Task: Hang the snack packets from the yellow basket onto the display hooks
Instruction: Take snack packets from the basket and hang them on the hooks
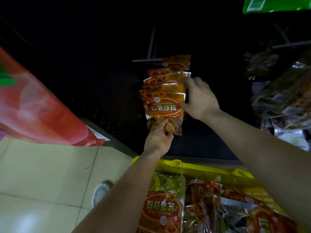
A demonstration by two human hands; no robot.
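Hanging orange snack packets (162, 107): five visible
Yellow basket (198, 167): one
Hands: two, left hand (158, 140), right hand (200, 98)
White shoe (101, 192): one

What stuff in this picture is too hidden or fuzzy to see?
All in the head view:
1. Hook front end: hidden behind the hanging orange packets.
2. Right hand grip: fingertips blurred.
3. Front packet bottom: covered by the left hand pinching it.
4. Yellow basket near side: cut off by the bottom edge.
5. Back panel: too dark.

Glossy orange plastic-film snack packets (162, 105), yellow moulded plastic basket (210, 170), dark matt metal display hook (148, 60), smooth pale shiny floor tiles (42, 165)
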